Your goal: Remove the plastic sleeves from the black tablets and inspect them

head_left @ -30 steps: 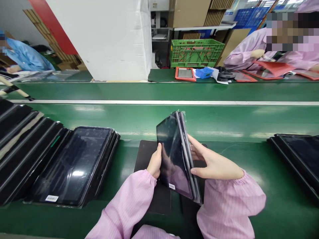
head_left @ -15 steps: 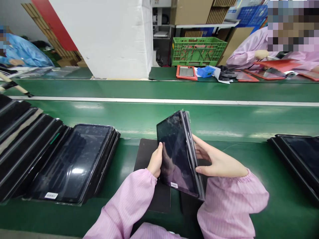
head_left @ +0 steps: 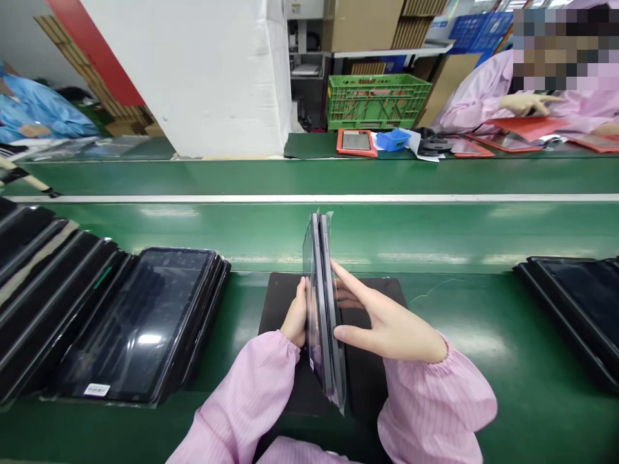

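Two tablets (head_left: 323, 309) in clear film stand nearly on edge, face to back, above black mats (head_left: 372, 367) on the green bench. My left hand (head_left: 296, 316) grips their left side, its thumb by the dark screen. On the right, my right hand (head_left: 382, 316) presses its fingers and thumb against the back tablet, spread apart along it. Part of the fingers is hidden behind the tablets. To my left lies a stack of film-wrapped tablets (head_left: 140, 322), the top one screen up with a white label, leaning against a longer row of tablets (head_left: 43, 296).
More tablets (head_left: 580, 309) lie at the right edge. Across the bench, a co-worker in pink (head_left: 483, 90) handles orange-framed parts, and another in blue (head_left: 43, 109) sits at far left. A white pillar (head_left: 193, 77), green crate (head_left: 377, 100) and blue tray (head_left: 393, 139) stand beyond.
The two tablets have turned from a slant showing the front screen to nearly edge-on. My right hand has moved left with them. The left hand has shifted slightly left.
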Available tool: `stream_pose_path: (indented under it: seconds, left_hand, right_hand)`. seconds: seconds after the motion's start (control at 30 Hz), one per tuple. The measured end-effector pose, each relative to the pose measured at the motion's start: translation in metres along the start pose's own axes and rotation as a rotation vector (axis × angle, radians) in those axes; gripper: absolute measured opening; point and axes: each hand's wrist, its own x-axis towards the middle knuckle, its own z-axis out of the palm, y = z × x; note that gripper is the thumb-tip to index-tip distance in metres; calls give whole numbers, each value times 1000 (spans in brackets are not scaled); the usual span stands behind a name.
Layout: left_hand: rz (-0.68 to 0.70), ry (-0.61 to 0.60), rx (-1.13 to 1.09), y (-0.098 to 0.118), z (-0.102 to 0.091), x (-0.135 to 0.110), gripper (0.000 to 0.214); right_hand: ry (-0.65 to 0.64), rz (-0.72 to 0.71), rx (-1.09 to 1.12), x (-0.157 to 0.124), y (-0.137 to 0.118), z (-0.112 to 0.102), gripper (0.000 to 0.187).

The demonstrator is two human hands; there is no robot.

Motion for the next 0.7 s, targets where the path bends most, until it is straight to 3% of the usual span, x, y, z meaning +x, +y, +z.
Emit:
stream_pose_path:
  seconds: [0.3,0.47,0.6,0.7]
  left_hand:
    - [40,-98,-43,1,1,-1,58]
    - [18,-101,-23,0,2,-1,63]
    - [85,-81,-45,-3,1,1,57]
    - [54,-55,-35,-3,1,1,58]
  right_hand:
    - [-44,13,-3,-8,-5,-7,98]
    - [-31,23,-6,-11,-5,-9,101]
    - [22,4,10,-10,-2,-9,95]
    - [56,-25,7,-9,-1,-8,90]
